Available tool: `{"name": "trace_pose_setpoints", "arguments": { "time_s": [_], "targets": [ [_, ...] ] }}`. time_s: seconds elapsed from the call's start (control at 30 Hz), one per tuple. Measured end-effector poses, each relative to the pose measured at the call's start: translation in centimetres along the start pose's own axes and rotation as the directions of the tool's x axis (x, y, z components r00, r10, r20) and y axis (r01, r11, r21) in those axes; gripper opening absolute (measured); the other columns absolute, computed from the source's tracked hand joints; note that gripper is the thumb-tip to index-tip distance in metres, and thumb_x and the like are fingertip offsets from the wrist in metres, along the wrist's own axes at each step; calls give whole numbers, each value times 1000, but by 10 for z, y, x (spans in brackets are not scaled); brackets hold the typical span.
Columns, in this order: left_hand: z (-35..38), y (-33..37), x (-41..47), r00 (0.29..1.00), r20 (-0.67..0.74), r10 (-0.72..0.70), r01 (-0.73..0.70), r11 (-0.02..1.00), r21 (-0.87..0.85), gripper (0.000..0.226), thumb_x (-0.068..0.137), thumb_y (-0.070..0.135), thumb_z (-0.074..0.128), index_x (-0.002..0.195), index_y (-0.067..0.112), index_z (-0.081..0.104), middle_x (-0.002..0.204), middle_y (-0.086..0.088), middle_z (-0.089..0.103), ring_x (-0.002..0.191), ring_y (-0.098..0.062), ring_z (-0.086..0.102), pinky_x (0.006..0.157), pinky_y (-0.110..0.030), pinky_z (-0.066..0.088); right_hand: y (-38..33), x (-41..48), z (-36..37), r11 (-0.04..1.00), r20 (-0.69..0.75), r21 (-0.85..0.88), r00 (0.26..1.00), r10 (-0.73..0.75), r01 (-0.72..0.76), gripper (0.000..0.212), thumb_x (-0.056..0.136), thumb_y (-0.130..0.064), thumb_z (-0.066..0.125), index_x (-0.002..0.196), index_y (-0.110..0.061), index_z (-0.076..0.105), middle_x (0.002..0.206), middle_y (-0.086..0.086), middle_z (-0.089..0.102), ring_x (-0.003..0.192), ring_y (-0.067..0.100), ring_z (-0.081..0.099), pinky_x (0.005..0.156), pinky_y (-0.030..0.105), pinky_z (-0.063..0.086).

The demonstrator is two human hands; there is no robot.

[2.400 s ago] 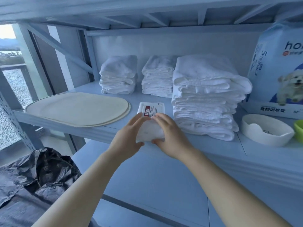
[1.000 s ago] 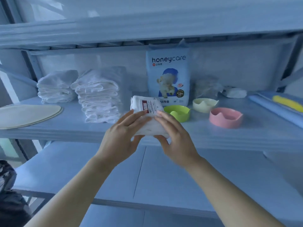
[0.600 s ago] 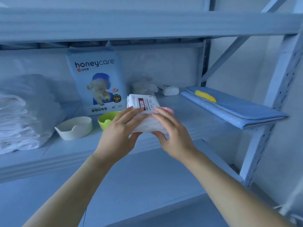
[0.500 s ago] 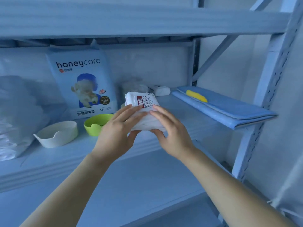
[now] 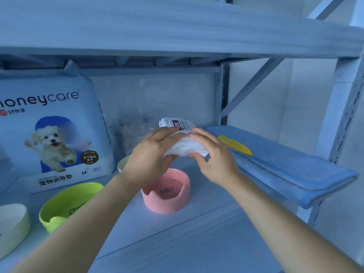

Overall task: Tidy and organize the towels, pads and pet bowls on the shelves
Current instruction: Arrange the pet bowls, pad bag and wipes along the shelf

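A small white packet with a red label (image 5: 182, 134) is held above the shelf between both hands. My left hand (image 5: 150, 154) grips its left side and my right hand (image 5: 214, 156) grips its right side, thumbs underneath. Below the packet stands a pink pet bowl (image 5: 167, 196). A green bowl (image 5: 67, 205) and a cream bowl (image 5: 11, 223) sit further left, and the rim of another pale bowl (image 5: 123, 164) shows behind my left wrist. A tall pack of pet training pads (image 5: 51, 125) stands at the back left.
A folded blue pad with a yellow tab (image 5: 279, 166) lies on the right end of the shelf (image 5: 197, 229), overhanging its edge. A crumpled clear bag (image 5: 132, 129) sits at the back. The rack's upright post (image 5: 338, 115) and brace close the right side; another shelf runs overhead.
I have carried the packet rightward along the shelf, from beside the towel stacks to above the pink bowl. Both hands kept their hold, and the view has come closer to the shelf.
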State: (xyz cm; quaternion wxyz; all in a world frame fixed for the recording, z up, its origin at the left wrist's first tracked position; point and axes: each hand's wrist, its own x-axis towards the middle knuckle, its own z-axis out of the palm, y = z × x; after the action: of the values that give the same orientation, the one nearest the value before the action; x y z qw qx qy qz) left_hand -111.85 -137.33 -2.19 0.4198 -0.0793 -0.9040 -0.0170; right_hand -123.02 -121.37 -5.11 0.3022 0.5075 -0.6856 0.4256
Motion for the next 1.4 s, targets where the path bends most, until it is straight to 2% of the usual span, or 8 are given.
{"name": "trace_pose_setpoints", "arguments": {
  "time_s": [0.2, 0.37, 0.57, 0.67, 0.73, 0.97, 1.23, 1.4],
  "targets": [
    [49, -34, 31, 971, 235, 33, -18, 998, -65, 55, 79, 25, 65, 132, 19, 51, 136, -1, 50, 123, -24, 48, 103, -35, 39, 52, 8, 20, 994, 32, -37, 994, 102, -100, 41, 79, -7, 68, 119, -12, 61, 129, 2, 56, 117, 18, 52, 89, 6, 34],
    [71, -42, 41, 951, 308, -5, 101, 950, -297, 53, 80, 19, 72, 128, 26, 54, 127, 17, 46, 123, 0, 40, 96, -2, 27, 78, 11, 27, 983, 111, -97, 980, 165, -155, 37, 84, -7, 64, 120, -11, 60, 132, 3, 54, 117, 17, 52, 82, 16, 37],
    [81, -59, 34, 917, 387, -95, 230, 919, -320, 40, 80, 17, 71, 118, 26, 62, 122, 13, 52, 107, 10, 43, 78, -4, 42, 106, 1, 40, 969, 254, -134, 938, 234, -206, 39, 81, -1, 65, 118, -11, 60, 135, 1, 50, 122, 19, 49, 96, 20, 36],
    [80, -67, 30, 907, 406, -113, 233, 937, -260, 39, 81, 14, 69, 118, 22, 62, 124, 6, 56, 111, -2, 48, 78, 3, 34, 109, 1, 43, 968, 324, -163, 916, 236, -192, 45, 80, 0, 65, 121, -14, 57, 136, 1, 46, 124, 18, 46, 99, 16, 30],
    [78, -71, 29, 900, 413, -136, 252, 938, -239, 39, 81, 12, 68, 119, 20, 61, 124, 5, 56, 112, -3, 48, 78, 7, 27, 108, 2, 46, 964, 394, -207, 888, 236, -165, 50, 79, -2, 63, 125, -20, 54, 141, 0, 40, 129, 18, 40, 104, 23, 32],
    [76, -75, 30, 903, 400, -153, 253, 945, -208, 38, 82, 10, 65, 119, 21, 61, 123, 7, 57, 115, -5, 47, 81, 2, 27, 84, 15, 59, 927, 453, -318, 827, 332, -198, 69, 74, -42, 72, 135, -38, 41, 149, 0, 25, 133, 26, 24, 105, 35, 34],
    [83, -79, 28, 884, 446, -142, 246, 952, -184, 38, 83, 16, 64, 120, 25, 60, 126, 7, 54, 117, -6, 45, 85, -7, 30, 88, 18, 72, 908, 452, -382, 822, 346, -173, 62, 79, -28, 70, 134, -38, 44, 139, 4, 37, 116, 31, 35, 99, 38, 39],
    [85, -80, 29, 887, 440, -143, 248, 950, -191, 38, 84, 17, 64, 120, 26, 59, 127, 8, 53, 117, -6, 45, 86, -9, 31, 90, 15, 69, 917, 379, -350, 866, 325, -191, 48, 89, -16, 59, 132, -33, 49, 143, 4, 38, 123, 31, 36, 101, 38, 37]
  ]
}}
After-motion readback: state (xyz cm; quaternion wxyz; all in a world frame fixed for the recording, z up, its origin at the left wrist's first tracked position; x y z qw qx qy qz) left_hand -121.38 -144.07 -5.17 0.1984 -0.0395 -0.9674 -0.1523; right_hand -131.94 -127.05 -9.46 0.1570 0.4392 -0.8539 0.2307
